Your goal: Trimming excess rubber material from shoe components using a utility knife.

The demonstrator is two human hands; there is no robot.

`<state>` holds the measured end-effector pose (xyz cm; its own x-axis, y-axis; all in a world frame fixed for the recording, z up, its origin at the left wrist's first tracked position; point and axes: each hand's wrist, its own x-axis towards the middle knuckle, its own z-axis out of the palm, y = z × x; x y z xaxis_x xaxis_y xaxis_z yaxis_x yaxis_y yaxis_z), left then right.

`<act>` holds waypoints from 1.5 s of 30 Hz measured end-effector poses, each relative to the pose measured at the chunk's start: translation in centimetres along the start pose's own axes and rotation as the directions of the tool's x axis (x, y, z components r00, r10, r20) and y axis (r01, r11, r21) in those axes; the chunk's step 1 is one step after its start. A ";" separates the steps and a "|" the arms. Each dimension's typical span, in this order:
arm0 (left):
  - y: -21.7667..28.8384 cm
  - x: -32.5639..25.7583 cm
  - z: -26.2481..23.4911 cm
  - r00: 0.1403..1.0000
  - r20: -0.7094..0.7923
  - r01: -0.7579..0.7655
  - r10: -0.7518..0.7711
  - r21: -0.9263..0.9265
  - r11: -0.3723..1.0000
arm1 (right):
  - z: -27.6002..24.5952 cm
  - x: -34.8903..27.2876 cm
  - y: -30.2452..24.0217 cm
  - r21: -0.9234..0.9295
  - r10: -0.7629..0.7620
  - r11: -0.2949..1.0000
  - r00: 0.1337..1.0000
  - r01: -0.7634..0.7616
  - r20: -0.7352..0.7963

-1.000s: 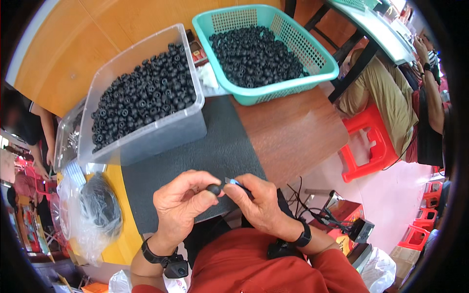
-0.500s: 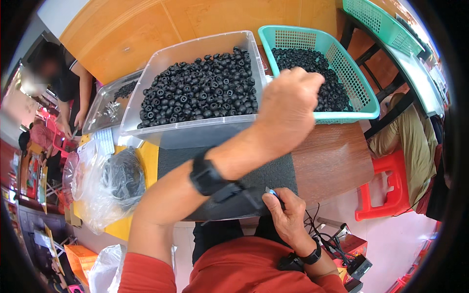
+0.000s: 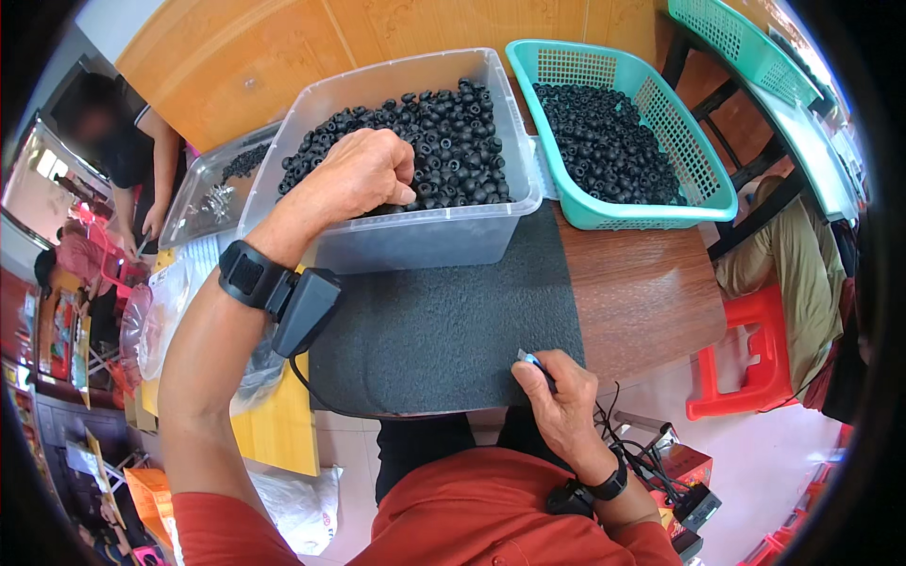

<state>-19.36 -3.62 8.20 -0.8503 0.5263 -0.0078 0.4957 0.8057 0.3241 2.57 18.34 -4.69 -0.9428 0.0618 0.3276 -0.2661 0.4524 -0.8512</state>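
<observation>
My left hand (image 3: 363, 174) is over the front of a clear plastic box (image 3: 415, 243), its fingers curled down among small round black parts (image 3: 453, 151) with holes in them. The fingertips are partly hidden, so I cannot make out what they pinch. By the front edge of a dark grey mat (image 3: 425, 330), my right hand (image 3: 559, 396) is closed around a small blue-handled knife (image 3: 530, 359). A short metal tip sticks out past the thumb; the rest of the handle is covered by the fingers.
Right of the box, a green basket (image 3: 618, 217) holds more small black parts. A shallow clear tray (image 3: 184, 222) with metal and black pieces stands at left, near another person (image 3: 156, 160). A red stool (image 3: 755, 373) is at right; cables (image 3: 637, 453) hang below the table.
My left hand has swung left from the near side of the green basket to the parts in the clear box. My right hand stays almost in place with the knife.
</observation>
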 end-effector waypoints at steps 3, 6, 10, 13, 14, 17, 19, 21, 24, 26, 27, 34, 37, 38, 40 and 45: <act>0.0 0.4 -0.3 0.998 0.065 -0.027 0.026 0.018 0.999 | 0.1 0.0 -0.1 0.013 -0.016 1.000 1.000 0.016 -0.021; -0.9 0.9 0.0 0.996 0.094 0.016 -0.009 -0.072 0.997 | 0.1 -0.1 -0.3 -0.006 -0.017 1.000 1.000 0.017 -0.013; -1.0 0.7 -0.1 0.994 0.109 0.004 0.004 -0.072 0.997 | 0.2 0.0 -0.2 -0.012 -0.029 1.000 0.999 0.029 -0.024; -0.6 -0.2 -0.2 1.000 0.024 -0.010 0.009 0.056 0.998 | 0.3 0.1 -0.1 -0.018 -0.026 1.000 0.999 0.026 -0.031; -0.6 -0.5 -0.2 1.000 0.026 -0.011 0.010 0.056 0.998 | 0.3 0.1 -0.1 -0.015 -0.033 0.999 0.999 0.033 -0.032; -0.5 -1.6 -0.3 0.997 -0.072 -0.021 0.035 0.182 0.983 | 0.3 0.2 -0.1 -0.040 -0.052 0.998 0.998 0.050 -0.030; -0.4 -2.4 -0.6 0.990 -0.136 0.048 -0.048 -0.002 0.999 | 0.3 0.0 -0.1 -0.036 -0.044 0.998 0.999 0.043 -0.026; -1.5 -3.4 -0.6 0.985 -0.170 -0.001 -0.036 -0.216 0.976 | 0.3 -0.1 -0.2 -0.030 -0.042 0.999 0.999 0.041 -0.023; 0.9 -5.8 -1.2 0.986 -0.160 -0.068 -0.042 -0.627 0.776 | 0.2 -0.4 -0.1 -0.043 -0.040 0.998 0.999 0.039 -0.026; 3.9 -8.1 -0.7 0.968 -0.228 -0.133 -0.106 -0.820 0.557 | 0.1 -0.5 -0.1 -0.012 -0.028 1.000 0.999 0.028 -0.017; 4.9 -9.1 0.1 0.968 -0.216 -0.130 -0.127 -0.865 0.485 | 0.1 -0.5 -0.2 -0.015 -0.015 1.000 1.000 0.014 -0.018; 7.1 -13.2 8.0 0.988 -0.095 -0.087 -0.125 -0.994 0.069 | -0.7 0.8 -3.0 0.008 -0.079 0.997 0.996 0.080 -0.036; 7.8 -13.7 10.2 0.994 -0.054 -0.063 -0.095 -0.994 -0.093 | -0.4 1.7 -3.6 -0.033 -0.213 0.977 0.976 0.212 -0.049; 8.1 -13.7 10.7 0.994 -0.034 -0.048 -0.104 -0.990 -0.130 | -0.2 1.9 -3.7 -0.033 -0.274 0.962 0.959 0.273 -0.072; 9.0 -14.0 11.4 0.992 -0.003 -0.022 -0.128 -0.989 -0.148 | 0.3 2.0 -3.7 -0.030 -0.274 0.962 0.958 0.272 -0.088; 9.5 -14.8 12.3 0.985 -0.045 -0.064 -0.169 -0.992 -0.106 | 0.6 1.7 -3.7 -0.001 -0.310 0.951 0.947 0.311 -0.082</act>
<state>0.09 -0.38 -0.26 -0.9289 0.3697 -0.0197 -0.1737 -0.3884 0.9050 1.85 16.18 -1.21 -0.7942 -0.0083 0.6076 -0.5454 0.4504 -0.7069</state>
